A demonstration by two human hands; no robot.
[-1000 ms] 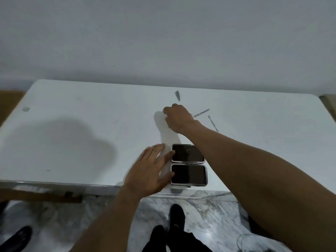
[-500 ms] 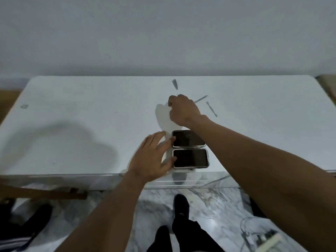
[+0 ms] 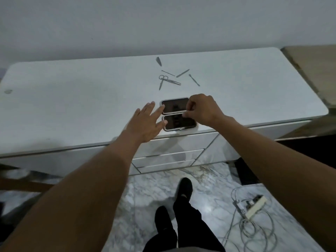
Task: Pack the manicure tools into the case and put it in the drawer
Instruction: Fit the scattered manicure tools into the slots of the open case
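The black manicure case (image 3: 177, 113) lies open near the front edge of the white desk (image 3: 72, 106), its two halves stacked far and near. My left hand (image 3: 147, 122) is open, its fingertips touching the case's left edge. My right hand (image 3: 201, 110) hovers over the case's right side with curled fingers, pinching what looks like a thin manicure tool at the middle seam, mostly hidden. Loose metal tools lie behind the case: small scissors (image 3: 164, 78), a file (image 3: 182, 73), a thin stick (image 3: 168, 73), a pusher (image 3: 194, 80) and a pointed tool (image 3: 158, 61).
Shut drawers (image 3: 169, 153) sit in the desk front directly below the case. A power strip (image 3: 254, 205) with tangled cables lies on the marble floor at the right. My feet (image 3: 183, 190) stand in front of the drawers. A wooden surface (image 3: 312, 70) adjoins the desk's right end.
My right hand has pulled back from the loose tools to the case's right side, uncovering the scissors. The camera has tilted down, bringing the drawers into view. My left hand stays at the case.
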